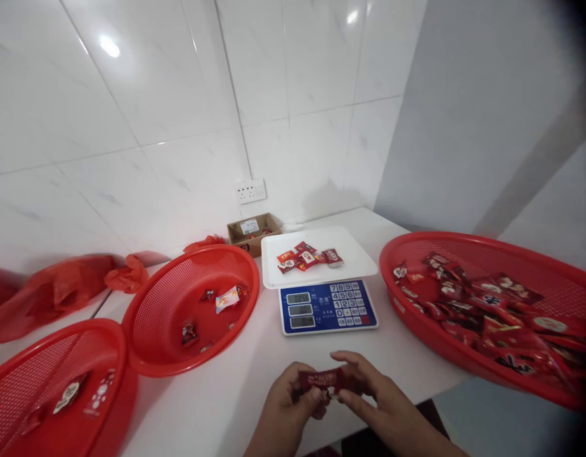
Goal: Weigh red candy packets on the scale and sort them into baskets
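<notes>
Over the table's front edge, my left hand pinches one end of a dark red wrapped candy. My right hand has its thumb and fingers around the other end. Pale printing shows on the wrapper, and my fingertips cover part of it. Just beyond my hands stands a digital scale with a blue keypad and lit displays. On its white tray lie several red and orange wrapped snacks in a loose heap.
At the right, a large red basket holds many red packets. Two more red baskets stand at the left with a few packets inside. A cardboard box sits by the wall, below a socket. Red plastic bags lie at the far left.
</notes>
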`<state>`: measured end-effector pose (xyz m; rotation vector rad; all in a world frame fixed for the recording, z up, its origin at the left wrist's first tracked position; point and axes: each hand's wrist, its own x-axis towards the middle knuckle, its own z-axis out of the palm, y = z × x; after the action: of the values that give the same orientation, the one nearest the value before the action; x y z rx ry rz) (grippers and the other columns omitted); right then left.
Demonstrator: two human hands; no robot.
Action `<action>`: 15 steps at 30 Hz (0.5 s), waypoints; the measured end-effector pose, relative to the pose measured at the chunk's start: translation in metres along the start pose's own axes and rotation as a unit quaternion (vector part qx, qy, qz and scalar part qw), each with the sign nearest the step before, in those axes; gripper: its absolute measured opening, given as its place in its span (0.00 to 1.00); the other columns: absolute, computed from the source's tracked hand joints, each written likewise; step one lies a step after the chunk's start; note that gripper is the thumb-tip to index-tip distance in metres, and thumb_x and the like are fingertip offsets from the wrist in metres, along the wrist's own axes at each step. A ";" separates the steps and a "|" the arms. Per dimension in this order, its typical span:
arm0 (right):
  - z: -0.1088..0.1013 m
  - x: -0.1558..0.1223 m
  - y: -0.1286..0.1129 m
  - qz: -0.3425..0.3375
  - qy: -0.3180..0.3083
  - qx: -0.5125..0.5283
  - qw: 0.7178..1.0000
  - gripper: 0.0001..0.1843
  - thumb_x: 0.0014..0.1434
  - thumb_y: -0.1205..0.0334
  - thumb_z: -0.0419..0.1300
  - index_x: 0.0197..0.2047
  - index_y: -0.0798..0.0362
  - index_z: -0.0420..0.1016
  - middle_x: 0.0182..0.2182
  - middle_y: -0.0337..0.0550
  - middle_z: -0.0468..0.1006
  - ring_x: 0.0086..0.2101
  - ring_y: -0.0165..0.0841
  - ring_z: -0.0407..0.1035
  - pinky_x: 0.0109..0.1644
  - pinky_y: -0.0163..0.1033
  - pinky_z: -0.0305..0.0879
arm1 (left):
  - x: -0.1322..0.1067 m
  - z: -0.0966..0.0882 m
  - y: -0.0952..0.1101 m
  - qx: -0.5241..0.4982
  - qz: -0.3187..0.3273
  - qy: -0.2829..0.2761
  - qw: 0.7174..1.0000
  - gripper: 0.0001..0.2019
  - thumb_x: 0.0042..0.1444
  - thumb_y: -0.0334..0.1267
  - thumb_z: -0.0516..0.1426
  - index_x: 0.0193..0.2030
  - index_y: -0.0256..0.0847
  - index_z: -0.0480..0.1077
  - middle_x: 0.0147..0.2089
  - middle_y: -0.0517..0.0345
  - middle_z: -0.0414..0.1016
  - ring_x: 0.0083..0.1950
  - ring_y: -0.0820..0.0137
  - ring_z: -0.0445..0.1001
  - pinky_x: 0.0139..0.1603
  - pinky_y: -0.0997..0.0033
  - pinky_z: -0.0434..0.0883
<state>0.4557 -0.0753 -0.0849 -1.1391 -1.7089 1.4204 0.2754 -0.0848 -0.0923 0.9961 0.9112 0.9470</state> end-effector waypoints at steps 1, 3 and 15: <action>-0.001 0.001 0.000 0.010 -0.001 0.014 1.000 0.21 0.59 0.52 0.53 0.53 0.51 0.63 0.37 0.43 0.76 0.39 0.34 0.71 0.46 0.42 0.65 | 0.000 0.001 -0.001 -0.002 0.007 -0.010 1.000 0.15 0.49 0.47 0.60 0.34 0.36 0.66 0.28 0.59 0.69 0.29 0.76 0.65 0.32 0.73 0.61; -0.001 0.002 -0.001 0.019 -0.015 0.021 0.999 0.17 0.58 0.50 0.53 0.44 0.52 0.69 0.33 0.41 0.77 0.36 0.34 0.70 0.42 0.39 0.65 | 0.000 0.002 -0.004 -0.003 0.013 -0.027 1.000 0.15 0.49 0.46 0.60 0.34 0.35 0.66 0.27 0.59 0.68 0.29 0.76 0.63 0.32 0.73 0.60; 0.000 0.003 -0.009 0.036 -0.017 -0.024 0.999 0.12 0.56 0.53 0.54 0.29 0.53 0.69 0.26 0.37 0.74 0.30 0.31 0.67 0.35 0.34 0.60 | 0.000 0.004 -0.003 0.054 -0.010 -0.009 0.998 0.17 0.46 0.49 0.61 0.32 0.36 0.65 0.26 0.61 0.68 0.30 0.75 0.64 0.33 0.74 0.61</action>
<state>0.4521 -0.0735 -0.0761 -1.2199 -1.7501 1.4582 0.2799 -0.0862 -0.0939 1.0836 0.9628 0.8790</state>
